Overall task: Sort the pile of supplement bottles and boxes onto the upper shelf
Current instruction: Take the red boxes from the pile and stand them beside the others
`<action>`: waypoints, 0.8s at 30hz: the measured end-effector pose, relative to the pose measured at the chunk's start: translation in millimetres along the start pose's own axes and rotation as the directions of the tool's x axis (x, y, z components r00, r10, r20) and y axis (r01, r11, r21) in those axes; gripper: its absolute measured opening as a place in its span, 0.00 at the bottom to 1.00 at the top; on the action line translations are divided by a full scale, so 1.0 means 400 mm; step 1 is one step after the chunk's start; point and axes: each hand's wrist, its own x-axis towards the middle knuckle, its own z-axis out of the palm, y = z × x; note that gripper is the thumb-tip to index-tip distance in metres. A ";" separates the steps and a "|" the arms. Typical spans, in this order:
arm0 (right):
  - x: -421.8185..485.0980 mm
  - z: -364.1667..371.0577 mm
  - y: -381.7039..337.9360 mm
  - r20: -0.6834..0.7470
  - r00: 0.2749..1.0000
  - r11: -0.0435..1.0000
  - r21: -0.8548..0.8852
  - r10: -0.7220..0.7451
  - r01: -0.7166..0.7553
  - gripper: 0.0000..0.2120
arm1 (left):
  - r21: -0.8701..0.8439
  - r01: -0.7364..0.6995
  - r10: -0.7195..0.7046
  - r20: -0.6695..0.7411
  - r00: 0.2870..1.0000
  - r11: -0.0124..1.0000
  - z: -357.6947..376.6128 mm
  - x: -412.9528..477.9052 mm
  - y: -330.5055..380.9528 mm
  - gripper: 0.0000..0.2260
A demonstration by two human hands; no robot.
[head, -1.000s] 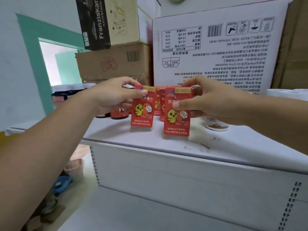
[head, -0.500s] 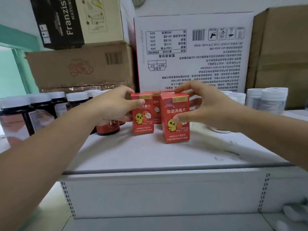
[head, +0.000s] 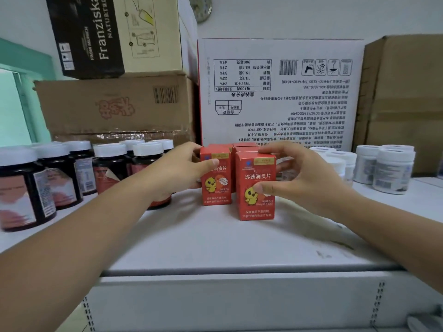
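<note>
Both hands gripped upright red cardboard boxes, the left hand [head: 178, 172] one [head: 215, 179], the right hand [head: 303, 182] another [head: 255, 188], on the scuffed white metal shelf [head: 215, 245]; brown cardboard cartons [head: 115, 104] stood behind.

view: single head-worn wide-angle, no second view to overlap
position: at about the level of the upper shelf [head: 215, 248], close in front of its edge
facing: forward, slightly down, toward stacked cartons [head: 275, 92] at the back
nearness: forearms fill lower corners, both hands [head: 299, 178] within reach mid-frame
distortion: edges bend outward
</note>
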 end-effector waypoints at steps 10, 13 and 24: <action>-0.015 0.007 0.014 0.022 0.999 0.996 -0.089 -0.025 0.027 0.31 | 0.095 -0.095 0.100 -0.049 0.994 0.991 0.027 0.009 -0.024 0.06; -0.020 0.010 0.015 0.084 0.996 0.994 -0.108 -0.012 0.021 0.35 | 0.219 -0.110 0.118 -0.024 0.993 0.970 0.035 0.009 -0.035 0.08; -0.027 0.023 0.028 0.162 0.975 0.957 -0.271 0.154 -0.107 0.48 | 0.441 -0.112 0.068 0.114 0.991 0.891 0.037 -0.007 -0.068 0.06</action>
